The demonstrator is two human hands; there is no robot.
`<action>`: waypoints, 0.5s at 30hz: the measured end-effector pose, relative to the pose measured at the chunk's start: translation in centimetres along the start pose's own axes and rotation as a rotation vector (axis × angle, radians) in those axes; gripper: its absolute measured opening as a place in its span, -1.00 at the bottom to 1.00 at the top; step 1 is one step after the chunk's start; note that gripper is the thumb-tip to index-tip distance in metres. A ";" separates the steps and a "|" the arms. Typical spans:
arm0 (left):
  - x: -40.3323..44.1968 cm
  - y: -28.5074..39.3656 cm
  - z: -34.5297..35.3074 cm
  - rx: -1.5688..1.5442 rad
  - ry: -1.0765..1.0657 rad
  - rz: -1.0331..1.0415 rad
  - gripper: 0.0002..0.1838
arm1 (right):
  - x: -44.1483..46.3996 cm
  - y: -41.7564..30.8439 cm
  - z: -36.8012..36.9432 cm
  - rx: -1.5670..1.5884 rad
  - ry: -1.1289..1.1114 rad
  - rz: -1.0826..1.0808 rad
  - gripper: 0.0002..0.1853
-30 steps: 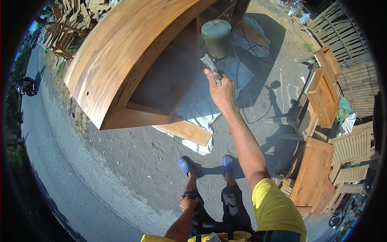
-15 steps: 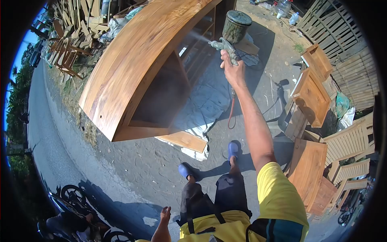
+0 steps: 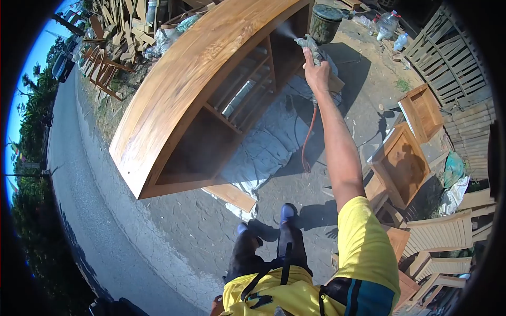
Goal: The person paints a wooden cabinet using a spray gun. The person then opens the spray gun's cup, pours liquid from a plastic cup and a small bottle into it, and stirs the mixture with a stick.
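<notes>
Right hand [image 3: 317, 76] is wrapped round the spray gun [image 3: 311, 48], mist [image 3: 286, 31] blowing left at the far end of the cabinet [image 3: 179, 95]. Left hand [image 3: 216, 306] barely shows at the near edge, can't tell its grip.

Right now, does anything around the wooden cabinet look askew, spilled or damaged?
Mainly the pale sheet along the open side of the cabinet: it lies rumpled rather than flat, and a wooden board pokes out at an angle over its near end. I can make out no spill or damage.
</notes>
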State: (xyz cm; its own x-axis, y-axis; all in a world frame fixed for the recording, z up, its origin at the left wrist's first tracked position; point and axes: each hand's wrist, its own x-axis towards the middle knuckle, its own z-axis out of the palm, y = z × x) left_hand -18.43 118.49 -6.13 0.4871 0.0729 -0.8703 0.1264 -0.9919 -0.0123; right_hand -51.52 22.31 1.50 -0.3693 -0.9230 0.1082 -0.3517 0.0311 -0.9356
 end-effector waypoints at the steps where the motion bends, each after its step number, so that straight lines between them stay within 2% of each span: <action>1: -0.3 0.9 -0.2 -0.015 0.002 0.004 -0.29 | -1.1 -0.6 -1.1 0.023 -0.100 -0.036 -0.24; 2: -0.5 2.0 -0.3 -0.036 0.007 0.003 -0.29 | -2.2 -1.3 -2.0 0.047 -0.199 -0.075 -0.20; 4: -1.0 4.8 -0.1 -0.056 0.013 -0.050 -0.30 | -4.2 -1.6 -2.6 -0.021 -0.300 -0.063 -0.33; 6: 0.0 6.6 0.8 -0.123 -0.009 -0.068 -0.31 | -6.8 -2.6 -3.2 0.040 -0.414 -0.095 -0.36; 9: -1.2 11.2 2.7 -0.101 -0.043 -0.005 -0.30 | -9.3 -5.3 -4.6 0.031 -0.617 -0.060 -0.37; 12: -1.4 15.7 4.8 -0.012 -0.036 0.056 -0.27 | -7.8 -3.5 -3.8 0.008 -0.652 -0.070 -0.37; 15: 1.5 19.0 6.0 -0.230 -0.098 0.036 -0.24 | -3.8 -2.4 -3.0 -0.101 -0.547 0.020 -0.40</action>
State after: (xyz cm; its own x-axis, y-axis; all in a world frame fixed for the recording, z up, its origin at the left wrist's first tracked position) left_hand -20.49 99.16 -10.64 0.4106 0.0165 -0.9117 0.3088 -0.9432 0.1221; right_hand -51.83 26.94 4.37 0.1142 -0.9856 -0.1246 -0.4402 0.0622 -0.8957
